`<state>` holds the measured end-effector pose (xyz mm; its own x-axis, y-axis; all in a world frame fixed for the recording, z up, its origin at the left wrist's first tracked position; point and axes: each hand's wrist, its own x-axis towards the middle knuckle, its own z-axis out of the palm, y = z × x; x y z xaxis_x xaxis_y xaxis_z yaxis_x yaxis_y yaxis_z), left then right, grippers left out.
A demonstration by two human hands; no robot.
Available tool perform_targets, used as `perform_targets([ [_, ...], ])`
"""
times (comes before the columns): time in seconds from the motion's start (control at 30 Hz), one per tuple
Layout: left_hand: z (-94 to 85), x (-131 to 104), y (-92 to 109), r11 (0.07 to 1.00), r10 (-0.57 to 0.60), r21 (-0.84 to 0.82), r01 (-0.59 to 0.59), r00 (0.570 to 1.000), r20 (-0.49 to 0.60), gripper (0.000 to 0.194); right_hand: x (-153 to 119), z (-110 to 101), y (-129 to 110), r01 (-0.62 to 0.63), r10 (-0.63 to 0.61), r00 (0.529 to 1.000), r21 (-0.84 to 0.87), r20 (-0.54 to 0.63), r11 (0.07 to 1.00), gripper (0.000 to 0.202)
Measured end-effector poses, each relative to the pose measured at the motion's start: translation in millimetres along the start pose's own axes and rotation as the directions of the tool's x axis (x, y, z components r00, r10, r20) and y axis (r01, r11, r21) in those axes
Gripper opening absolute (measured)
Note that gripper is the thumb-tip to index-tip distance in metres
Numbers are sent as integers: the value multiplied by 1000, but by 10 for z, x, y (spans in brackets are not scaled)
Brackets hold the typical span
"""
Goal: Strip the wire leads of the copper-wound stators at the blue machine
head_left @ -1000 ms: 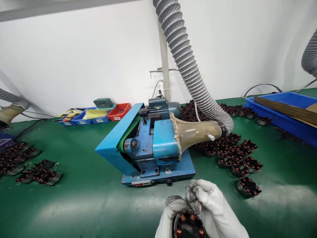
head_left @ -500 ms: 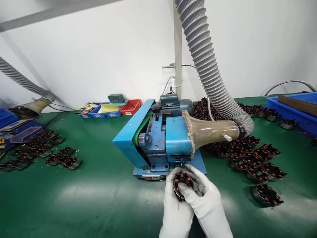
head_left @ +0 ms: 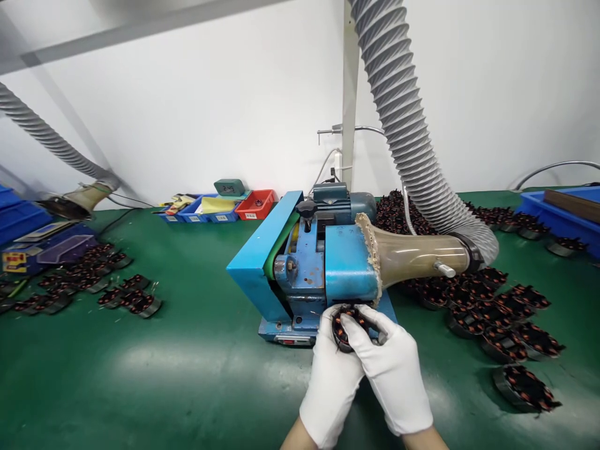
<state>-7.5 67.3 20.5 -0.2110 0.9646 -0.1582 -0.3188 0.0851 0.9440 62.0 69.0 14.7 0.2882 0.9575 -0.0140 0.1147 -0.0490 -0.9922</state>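
A round motor stator [head_left: 345, 331] with copper windings and a dark rim is gripped between both white-gloved hands. My left hand [head_left: 330, 365] wraps the stator's left and lower side. My right hand [head_left: 391, 359] holds it from the right, its thumb lying across the top of the windings. The stator's far edge is right at the underside of the blue hood on the belt machine [head_left: 351, 265]; whether it touches is hidden by the fingers. A tapered suction funnel [head_left: 412, 256] joins the hood on its right.
Several stators [head_left: 504, 344] stand at the right, one nearest me [head_left: 527, 389]. A smaller group of stators [head_left: 134, 295] sits at the left. Small blue bins [head_left: 194, 215], a red bin [head_left: 255, 205] and a clock [head_left: 229, 187] are behind. A grey hose [head_left: 398, 94] hangs down to the funnel.
Both hands have carried the stator forward, up to the underside of the machine's hood. The wire that stuck up from the stator is now hidden. The whole view has shifted slightly.
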Motion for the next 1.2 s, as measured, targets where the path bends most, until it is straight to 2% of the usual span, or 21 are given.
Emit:
perform_targets([
  [0.17,-98,-230,-65,998,-54,24,55,998,-26,35,-205,-53,35,9,-12,998,-50,-57,999,40],
  [0.3,-216,-356,-198,998,-18,57,16,1000,22,37,-334,-91,100,-22,18,996,-38,-91,999,47],
  [0.47,-153,-151,-168,994,-20,105,13,998,65,34,-163,-53,65,-51,51,999,4,3,999,46],
  [0.6,-30,13,-68,993,48,105,-52,998,39,31,-3,-15,-2,-11,11,1000,-26,-3,1000,41],
  [0.73,-16,1,-25,990,61,126,-69,996,64,32,7,-32,-10,5,-8,999,-65,-45,998,40],
  [0.87,-186,-214,-80,984,46,165,-61,994,97,35,-245,-84,96,-36,36,998,-13,-58,999,38],
  [1.0,-439,-457,-175,965,19,257,-56,989,144,47,-584,-101,227,-124,136,990,242,-36,962,47],
  [1.1,-551,-510,-180,928,53,346,-135,970,238,54,-656,-162,270,-135,129,991,434,44,891,53],
  [1.2,-641,-472,-191,833,96,495,-248,945,313,53,-590,-358,336,-87,56,995,453,81,887,49],
])
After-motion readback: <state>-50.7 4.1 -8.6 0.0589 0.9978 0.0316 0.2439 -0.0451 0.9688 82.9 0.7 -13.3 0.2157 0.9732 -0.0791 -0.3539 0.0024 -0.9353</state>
